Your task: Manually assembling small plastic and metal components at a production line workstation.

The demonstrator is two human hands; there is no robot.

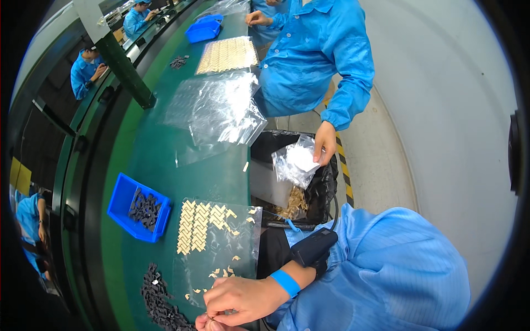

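Note:
At the lower edge, my right hand [243,300], with a blue band at its wrist, has its fingers pinched together. The fingertips of my left hand [208,324] meet them from below, mostly cut off by the frame's edge. Whatever small thing sits between the fingers is too hidden to name. Just beyond my hands lies a clear plastic sheet [215,270] bearing small cream-coloured pieces [193,227] in zigzag rows, with several loose ones near my right hand. Left of my hands is a heap of small dark grey parts [160,300].
A blue bin [122,212] holds more dark parts. Clear plastic sheets [221,107] lie farther up the green table [149,143]. A co-worker [314,49] in blue holds a clear bag [298,163] above a black-lined waste bin [326,193]. Another filled sheet [226,55] lies beyond.

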